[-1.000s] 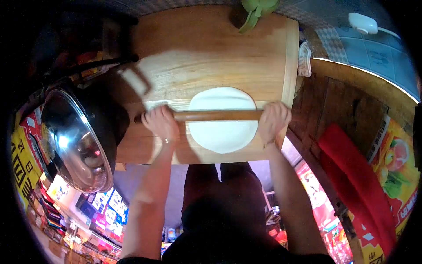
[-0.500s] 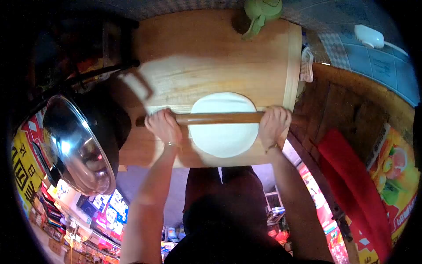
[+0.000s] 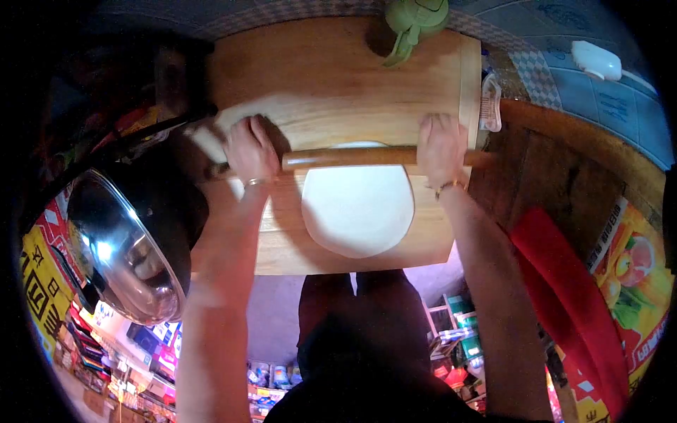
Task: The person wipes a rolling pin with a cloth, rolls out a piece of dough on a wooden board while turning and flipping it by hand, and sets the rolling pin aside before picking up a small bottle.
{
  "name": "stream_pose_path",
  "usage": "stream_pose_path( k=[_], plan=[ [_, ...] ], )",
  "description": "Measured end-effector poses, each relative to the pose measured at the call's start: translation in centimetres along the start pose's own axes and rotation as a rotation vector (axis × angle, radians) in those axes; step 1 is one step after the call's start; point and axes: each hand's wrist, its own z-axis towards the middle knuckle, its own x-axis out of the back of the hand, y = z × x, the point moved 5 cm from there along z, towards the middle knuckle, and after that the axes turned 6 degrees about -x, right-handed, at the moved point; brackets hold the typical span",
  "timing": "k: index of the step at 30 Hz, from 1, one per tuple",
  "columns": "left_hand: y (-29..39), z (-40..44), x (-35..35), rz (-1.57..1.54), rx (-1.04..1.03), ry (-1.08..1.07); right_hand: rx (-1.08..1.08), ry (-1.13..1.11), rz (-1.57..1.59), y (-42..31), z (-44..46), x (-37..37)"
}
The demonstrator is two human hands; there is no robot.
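Observation:
A long wooden rolling pin (image 3: 352, 156) lies crosswise over a flat round sheet of white dough (image 3: 358, 211). It covers the dough near its far edge, and a thin strip shows beyond it. My left hand (image 3: 252, 151) rests on the pin left of the dough, its palm on the wood and its fingers reaching forward. On the right, my right hand (image 3: 442, 149) holds the pin the same way, just past the dough's edge. Both hands are closed over the pin. The dough lies on a wooden board (image 3: 331, 92).
A green kettle-like pot (image 3: 417, 25) stands at the board's far edge. To the left is a shiny metal lid (image 3: 127, 247). Beyond the right edge lie a pale brush (image 3: 490, 104) and a red cloth (image 3: 564, 303). A white plug-like object (image 3: 596, 61) is on the tiled wall.
Both hands have pushed the rolling pin away from my body, from the dough's middle to near its far edge. The dough's near part is now uncovered.

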Motion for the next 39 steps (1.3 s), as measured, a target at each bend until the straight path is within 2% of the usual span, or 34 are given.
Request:
stream_pose_path(
  k=[2,4,5,6,7,8,10,11,13,18,21,24,26,27,29,30,32,33,34,35,36,38,39],
  plan=[
    [0.5,2.1,-0.3,-0.053,-0.087,0.016,0.035,0.047,-0.063,-0.2,-0.1,0.2],
    [0.1,-2.1,0.3,0.152,0.064,-0.101,-0.039,0.089,-0.041,-0.3,-1.7,1.1],
    [-0.4,-5.4,0.6,0.271,-0.035,-0.117,-0.016,0.153,0.049,-0.3,-5.1,1.1],
    [-0.7,-9.1,1.1,0.213,-0.136,0.08,-0.051,0.151,0.024,0.0,-8.6,0.5],
    [-2.8,-13.0,0.4,0.079,-0.127,0.115,-0.11,0.122,0.096,0.0,-11.3,0.2],
    [-0.2,-12.1,2.6,0.026,-0.104,0.094,-0.122,0.095,0.024,-0.1,-12.0,0.3],
    [-0.9,-9.5,0.9,0.162,-0.058,-0.012,-0.065,0.172,0.09,-0.2,-9.2,0.6],
    [0.0,-7.3,0.7,0.156,-0.07,0.012,-0.068,0.168,0.089,-0.3,-7.1,0.8],
    [1.1,-2.7,0.4,0.072,-0.036,-0.048,-0.101,-0.042,0.095,-0.6,-3.2,0.5],
    [1.0,0.9,-0.6,-0.007,-0.042,-0.021,-0.046,0.025,0.133,-0.9,-0.6,0.2],
    [0.6,1.7,-1.2,-0.046,0.031,-0.069,-0.026,0.063,0.181,-1.2,0.7,0.4],
    [0.7,2.7,-1.4,-0.058,-0.051,-0.011,0.049,0.117,0.141,-1.4,2.2,0.6],
    [1.2,2.7,-1.1,0.123,-0.092,0.01,0.042,0.114,0.122,-1.0,2.3,0.2],
    [1.9,3.0,-0.5,-0.004,-0.074,0.05,0.046,0.126,0.123,-0.9,2.6,0.0],
    [1.7,3.1,-0.6,0.035,-0.108,0.104,-0.082,0.043,0.146,-0.4,2.9,-0.3],
    [1.6,3.1,-0.4,0.085,-0.13,0.135,-0.073,0.051,0.155,-0.6,2.5,0.3],
    [1.9,3.4,0.5,-0.003,-0.153,0.181,-0.054,-0.206,0.097,-0.9,3.2,0.5],
    [1.9,1.1,1.6,-0.223,-0.015,0.297,-0.051,-0.183,0.095,-0.5,2.9,0.6],
    [1.4,-2.1,2.7,-0.429,0.13,0.395,0.084,-0.19,0.066,-0.7,1.3,0.1],
    [0.8,-6.3,2.6,-0.627,0.221,0.309,0.217,-0.196,0.043,-1.4,-1.6,-0.1],
    [0.7,-8.9,1.7,-0.83,0.311,0.224,0.221,-0.189,0.051,-1.7,-2.3,1.0],
    [1.2,-12.2,0.6,-0.893,0.604,0.071,-0.087,-0.587,0.119,-0.8,-3.6,2.7],
    [1.0,-12.5,-0.4,-0.905,0.593,0.079,-0.122,-0.491,0.067,0.7,-5.0,2.4]
  ],
)
